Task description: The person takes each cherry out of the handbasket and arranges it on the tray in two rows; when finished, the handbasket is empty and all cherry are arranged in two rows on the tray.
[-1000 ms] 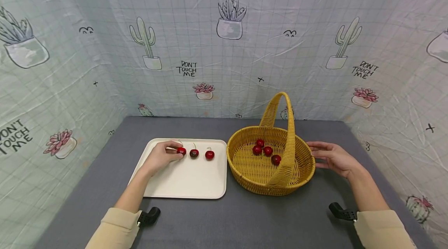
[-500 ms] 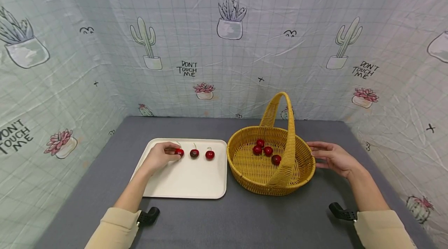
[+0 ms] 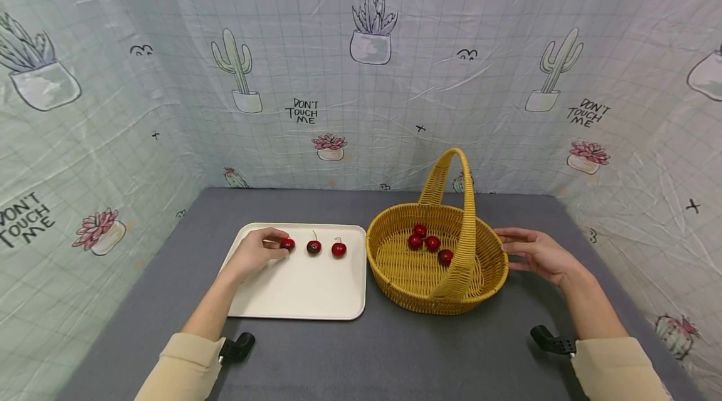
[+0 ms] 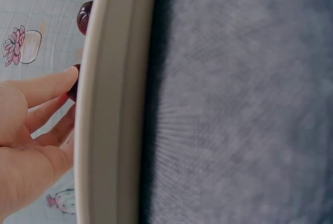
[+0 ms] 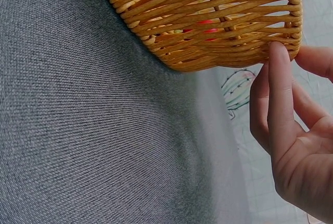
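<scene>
My left hand (image 3: pixel 257 255) pinches a dark red cherry (image 3: pixel 287 244) between thumb and fingers, low over the left part of a white tray (image 3: pixel 299 294). In the left wrist view the tray's rim partly hides this cherry (image 4: pixel 74 88). Two more stemmed cherries, one darker (image 3: pixel 313 247) and one brighter (image 3: pixel 338 250), sit in a row to its right. On the far right, my right hand (image 3: pixel 541 257) touches the outer side of a yellow wicker basket (image 3: pixel 389 285) with extended, spread fingertips; the right wrist view shows a fingertip (image 5: pixel 279 52) against the weave. Several cherries (image 3: pixel 432 243) lie inside the basket.
The basket's tall handle (image 3: pixel 468 225) arches over its right half. Tray and basket stand side by side on a grey cloth-covered table (image 3: pixel 395 351). A patterned curtain (image 3: pixel 282 156) encloses the back and both sides.
My left hand has shifted slightly left with its cherry, widening the gap to the middle cherry. The held cherry's stem, visible earlier, no longer shows. My right hand and the basket have stayed put.
</scene>
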`<state>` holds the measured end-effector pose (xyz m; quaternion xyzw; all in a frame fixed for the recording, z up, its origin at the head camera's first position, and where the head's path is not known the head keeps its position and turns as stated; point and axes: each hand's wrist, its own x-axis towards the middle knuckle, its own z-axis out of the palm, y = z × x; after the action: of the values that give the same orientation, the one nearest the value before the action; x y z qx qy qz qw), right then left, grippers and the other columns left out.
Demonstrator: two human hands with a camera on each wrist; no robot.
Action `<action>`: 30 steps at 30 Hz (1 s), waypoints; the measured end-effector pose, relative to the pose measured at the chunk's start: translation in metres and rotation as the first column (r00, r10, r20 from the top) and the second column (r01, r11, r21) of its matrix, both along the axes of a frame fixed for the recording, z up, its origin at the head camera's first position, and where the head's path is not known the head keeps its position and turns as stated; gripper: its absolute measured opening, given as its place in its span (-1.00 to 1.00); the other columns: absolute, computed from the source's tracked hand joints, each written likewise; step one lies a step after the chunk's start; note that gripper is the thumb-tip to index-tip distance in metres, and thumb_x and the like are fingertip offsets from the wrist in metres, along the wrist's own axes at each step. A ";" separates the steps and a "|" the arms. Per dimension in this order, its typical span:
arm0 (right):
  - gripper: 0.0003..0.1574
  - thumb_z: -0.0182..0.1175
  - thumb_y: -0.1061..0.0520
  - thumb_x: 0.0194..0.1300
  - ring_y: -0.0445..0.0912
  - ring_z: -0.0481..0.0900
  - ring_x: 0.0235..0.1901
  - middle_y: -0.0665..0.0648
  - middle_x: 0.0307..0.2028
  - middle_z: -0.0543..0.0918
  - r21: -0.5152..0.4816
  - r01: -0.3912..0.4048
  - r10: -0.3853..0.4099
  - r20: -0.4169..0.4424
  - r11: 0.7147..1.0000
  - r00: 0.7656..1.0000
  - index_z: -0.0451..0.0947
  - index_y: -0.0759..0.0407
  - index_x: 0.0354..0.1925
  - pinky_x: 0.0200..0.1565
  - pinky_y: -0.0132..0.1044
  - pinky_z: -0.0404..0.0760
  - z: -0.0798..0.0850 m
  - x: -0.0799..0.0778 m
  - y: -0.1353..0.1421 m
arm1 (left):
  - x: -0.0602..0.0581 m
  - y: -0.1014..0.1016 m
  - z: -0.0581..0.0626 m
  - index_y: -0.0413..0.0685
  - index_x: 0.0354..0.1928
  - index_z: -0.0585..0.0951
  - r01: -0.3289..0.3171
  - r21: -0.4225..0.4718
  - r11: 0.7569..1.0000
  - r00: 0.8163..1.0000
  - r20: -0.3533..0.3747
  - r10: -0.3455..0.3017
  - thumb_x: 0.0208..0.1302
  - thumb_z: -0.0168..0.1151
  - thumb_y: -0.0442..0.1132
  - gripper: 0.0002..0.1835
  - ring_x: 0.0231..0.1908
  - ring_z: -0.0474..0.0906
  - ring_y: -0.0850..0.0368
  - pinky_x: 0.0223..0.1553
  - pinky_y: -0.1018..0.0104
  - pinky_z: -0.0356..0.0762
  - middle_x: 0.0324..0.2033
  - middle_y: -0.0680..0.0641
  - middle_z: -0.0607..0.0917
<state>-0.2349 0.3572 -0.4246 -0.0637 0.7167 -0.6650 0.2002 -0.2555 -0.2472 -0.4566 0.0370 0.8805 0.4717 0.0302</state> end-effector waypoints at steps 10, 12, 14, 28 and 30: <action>-0.39 0.11 0.22 0.57 -0.16 0.67 0.05 -0.08 0.08 0.65 -0.002 -0.001 0.001 -0.005 1.000 1.000 0.28 0.31 0.47 0.01 -0.11 0.67 -0.002 0.000 0.000 | -0.003 -0.001 -0.001 -0.39 0.13 0.62 0.033 0.008 0.999 0.999 -0.010 -0.033 0.24 0.43 -0.45 -0.59 -0.07 0.61 -0.08 -0.17 0.26 0.54 0.00 -0.30 0.68; -0.39 0.11 0.22 0.57 -0.16 0.66 0.05 -0.08 0.08 0.65 -0.001 -0.003 0.003 -0.004 1.000 1.000 0.28 0.30 0.48 0.02 -0.11 0.67 -0.002 0.000 0.000 | -0.002 -0.002 0.000 -0.40 0.14 0.61 0.041 0.016 0.999 0.999 -0.011 -0.041 0.22 0.45 -0.45 -0.56 -0.06 0.62 -0.09 -0.16 0.27 0.55 0.01 -0.31 0.68; -0.39 0.11 0.22 0.57 -0.16 0.67 0.05 -0.08 0.08 0.65 0.001 -0.002 0.002 -0.005 1.000 1.000 0.28 0.30 0.48 0.02 -0.11 0.67 -0.003 0.000 0.000 | -0.002 -0.003 0.000 -0.41 0.15 0.60 0.047 0.020 0.999 0.999 -0.009 -0.046 0.21 0.46 -0.45 -0.54 -0.05 0.62 -0.10 -0.15 0.28 0.55 0.02 -0.32 0.68; -0.33 0.13 0.20 0.56 -0.17 0.67 0.04 -0.10 0.07 0.65 0.024 0.009 -0.009 -0.016 1.000 1.000 0.21 0.37 0.50 0.01 -0.11 0.67 -0.002 0.000 0.000 | -0.004 0.008 0.022 -0.28 0.23 0.59 0.042 -0.008 0.999 0.998 -0.038 -0.042 0.31 0.42 -0.33 -0.53 0.04 0.58 -0.14 -0.05 0.12 0.51 0.12 -0.28 0.63; -0.33 0.13 0.20 0.56 -0.17 0.67 0.04 -0.10 0.07 0.65 0.026 0.009 -0.009 -0.016 1.000 1.000 0.21 0.37 0.50 0.01 -0.11 0.67 -0.003 0.000 0.000 | -0.005 0.015 0.026 -0.28 0.22 0.60 0.052 0.002 0.999 0.997 -0.051 -0.052 0.33 0.40 -0.33 -0.56 0.03 0.58 -0.13 -0.04 0.09 0.52 0.12 -0.28 0.64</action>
<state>-0.2348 0.3569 -0.4273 -0.0632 0.7272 -0.6559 0.1921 -0.2607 -0.2321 -0.4310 0.0720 0.8788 0.4713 0.0197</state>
